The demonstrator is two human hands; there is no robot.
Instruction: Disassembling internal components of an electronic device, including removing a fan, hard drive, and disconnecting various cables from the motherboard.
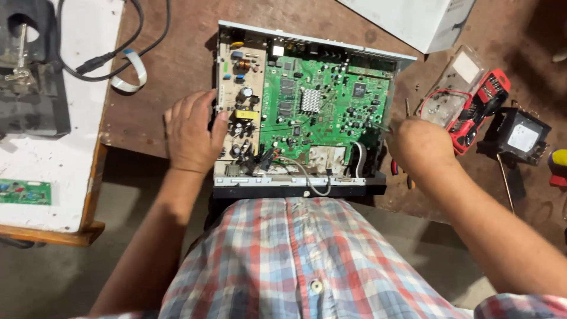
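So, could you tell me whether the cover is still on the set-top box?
No, the set-top box lies open, with its green circuit board fully exposed between the left hand and right hand.

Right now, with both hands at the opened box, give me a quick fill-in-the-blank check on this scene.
1. The left hand rests on the chassis's ___ edge.
2. The main circuit board is ___ in colour.
3. The silver heatsink sits on the ___ board.
4. The red bit set lies beside the ___ hand.

Missing: left; green; green; right
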